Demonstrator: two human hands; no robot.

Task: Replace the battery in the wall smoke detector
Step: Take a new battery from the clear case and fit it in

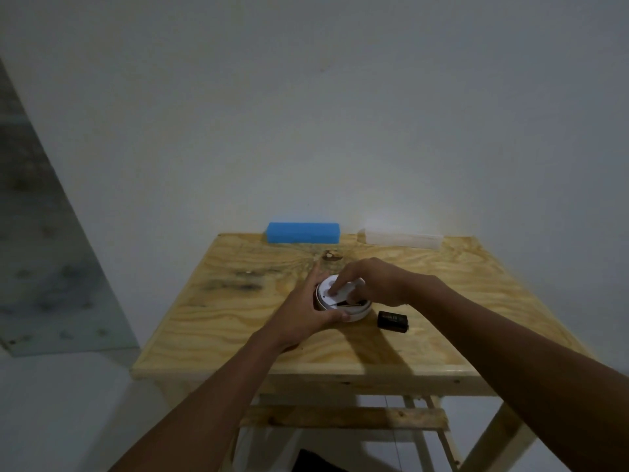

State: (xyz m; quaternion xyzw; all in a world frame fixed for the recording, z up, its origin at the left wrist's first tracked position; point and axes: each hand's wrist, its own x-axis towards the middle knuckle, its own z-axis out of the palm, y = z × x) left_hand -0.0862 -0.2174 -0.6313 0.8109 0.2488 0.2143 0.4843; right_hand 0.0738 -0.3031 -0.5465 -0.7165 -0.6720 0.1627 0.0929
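My left hand (308, 310) cups the light, brittle round white plastic smoke detector (342, 303) by its rim mid-table, right hand's (371, 284) fingers pressing its back.

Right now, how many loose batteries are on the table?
1: a black battery lies on the table, right of the smoke detector. Another may sit hidden inside it.
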